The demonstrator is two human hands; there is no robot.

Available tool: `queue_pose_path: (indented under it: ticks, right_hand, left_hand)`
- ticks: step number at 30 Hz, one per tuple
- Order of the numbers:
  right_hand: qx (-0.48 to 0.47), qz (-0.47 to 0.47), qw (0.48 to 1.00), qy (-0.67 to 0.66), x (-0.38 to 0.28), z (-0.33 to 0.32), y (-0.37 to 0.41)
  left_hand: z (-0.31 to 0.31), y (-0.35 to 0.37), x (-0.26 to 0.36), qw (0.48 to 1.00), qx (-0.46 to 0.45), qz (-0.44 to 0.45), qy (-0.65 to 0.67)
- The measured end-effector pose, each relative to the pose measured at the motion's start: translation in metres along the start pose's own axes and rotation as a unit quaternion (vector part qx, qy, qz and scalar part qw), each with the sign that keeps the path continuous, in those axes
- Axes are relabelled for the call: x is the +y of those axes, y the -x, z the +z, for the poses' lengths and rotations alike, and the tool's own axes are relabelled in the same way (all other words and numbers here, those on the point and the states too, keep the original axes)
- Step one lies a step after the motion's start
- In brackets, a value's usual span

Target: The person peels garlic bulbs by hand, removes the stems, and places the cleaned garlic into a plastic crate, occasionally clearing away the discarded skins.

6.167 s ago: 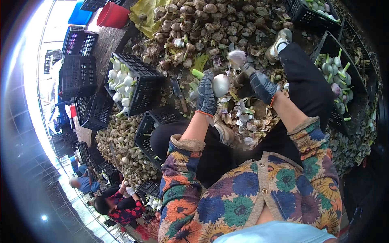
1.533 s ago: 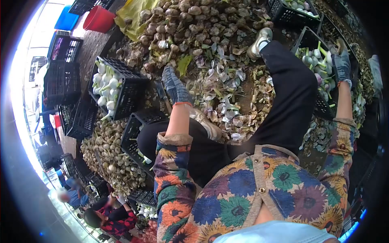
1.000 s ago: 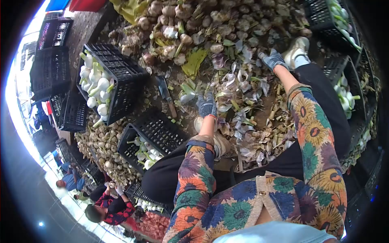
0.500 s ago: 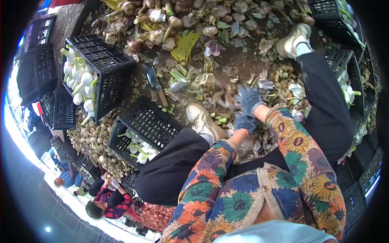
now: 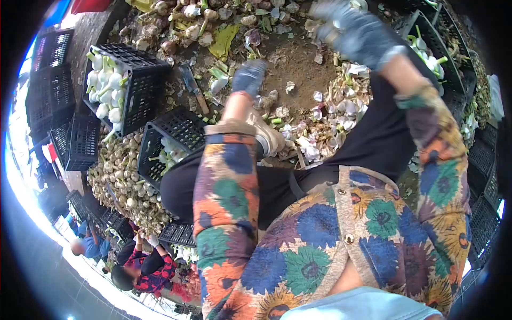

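My left hand (image 5: 249, 79), in a grey-blue glove, reaches over the ground beside a garlic bulb with a green stem (image 5: 218, 84); its fingers are blurred. A knife with a wooden handle (image 5: 193, 89) lies to the left of it. My right hand (image 5: 362, 38), gloved alike, is stretched out at the upper right above my leg, smeared by motion, so I cannot tell what its fingers hold. Between my legs lies a heap of garlic peelings and cut stems (image 5: 341, 104), next to a bare patch of soil (image 5: 298, 66).
Black crates of trimmed white garlic stand at the left (image 5: 144, 88), by my left knee (image 5: 181, 128) and at the upper right (image 5: 453, 69). Unpeeled garlic (image 5: 125, 165) is piled at the left. A yellow scrap (image 5: 224, 41) lies ahead. Another person (image 5: 154, 269) sits at lower left.
My hands were together over the peelings; now they are apart, the left moved left and forward, the right up and to the right. The peelings have shifted, baring soil.
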State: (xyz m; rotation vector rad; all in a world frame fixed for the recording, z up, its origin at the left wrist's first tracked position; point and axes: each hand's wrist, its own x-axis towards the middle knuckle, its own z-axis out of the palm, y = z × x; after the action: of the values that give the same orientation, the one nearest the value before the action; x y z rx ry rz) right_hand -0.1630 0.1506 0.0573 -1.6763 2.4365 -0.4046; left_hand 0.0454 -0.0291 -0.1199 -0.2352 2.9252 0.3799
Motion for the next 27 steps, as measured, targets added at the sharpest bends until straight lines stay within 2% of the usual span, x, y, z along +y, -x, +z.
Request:
queue_pose_path:
  ticks: [1,2,3,4,5,6,7,9,10,11,12,13,14,15,16,17,20,23,27]
  right_hand:
    - [0.063,0.008,0.998,-0.005,-0.004,-0.04,0.004]
    - [0.125,0.016,0.992,-0.011,-0.007,-0.081,0.008]
    - [0.257,-0.018,0.966,-0.027,-0.001,-0.099,0.02]
    - [0.251,0.111,0.96,-0.052,0.025,-0.102,0.045]
    - [0.255,0.134,0.956,-0.054,0.053,-0.09,0.066]
    - [0.259,0.157,0.951,-0.055,0.087,-0.075,0.089]
    - [0.271,0.077,0.959,-0.03,0.108,-0.042,0.107]
    - [0.13,0.076,0.988,0.028,0.107,0.031,0.141]
    - [0.027,0.078,0.995,0.057,0.097,0.062,0.144]
    - [-0.077,0.072,0.991,0.084,0.088,0.094,0.147]
    - [-0.05,0.061,0.996,0.045,0.084,0.121,0.15]
    - [-0.144,0.11,0.982,0.048,0.075,0.143,0.141]
    - [-0.178,0.106,0.978,0.033,0.078,0.17,0.129]
    - [-0.222,0.141,0.964,0.043,0.079,0.191,0.113]
    - [-0.219,0.169,0.959,0.053,0.084,0.217,0.103]
    - [-0.22,0.198,0.953,0.063,0.089,0.234,0.101]
    - [-0.37,0.247,0.896,0.014,0.093,0.215,0.128]
    - [-0.327,0.19,0.924,0.052,0.107,0.24,0.215]
    - [-0.41,0.274,0.869,0.039,0.143,0.222,0.299]
  left_hand:
    - [-0.016,-0.006,-0.018,0.998,-0.035,-0.038,0.041]
    - [-0.059,-0.001,-0.012,0.917,-0.053,-0.204,0.339]
    - [-0.103,0.004,-0.006,0.727,0.033,-0.364,0.581]
    - [-0.124,0.012,-0.005,0.655,0.086,-0.365,0.656]
    - [-0.148,0.021,-0.003,0.632,0.129,-0.306,0.7]
    - [-0.157,0.034,-0.016,0.67,0.094,-0.205,0.708]
    - [-0.165,0.047,-0.03,0.692,0.063,-0.098,0.713]
    - [-0.183,0.067,-0.037,0.677,0.037,-0.14,0.721]
    - [-0.193,0.077,-0.041,0.669,0.025,-0.161,0.725]
    - [-0.181,0.086,-0.062,0.613,0.074,-0.328,0.715]
    - [-0.153,0.119,-0.12,0.59,-0.005,-0.206,0.781]
    - [-0.151,0.142,-0.128,0.626,0.022,-0.286,0.726]
    - [-0.161,0.147,-0.103,0.598,0.076,-0.34,0.722]
    - [-0.165,0.151,-0.091,0.591,0.086,-0.369,0.712]
    - [-0.168,0.149,-0.082,0.583,0.098,-0.397,0.702]
    - [-0.169,0.143,-0.071,0.598,0.102,-0.41,0.681]
    - [-0.176,0.126,-0.049,0.649,0.087,-0.434,0.619]
    - [-0.176,0.124,-0.057,0.656,0.02,-0.433,0.618]
    - [-0.176,0.096,-0.031,0.689,0.008,-0.456,0.563]
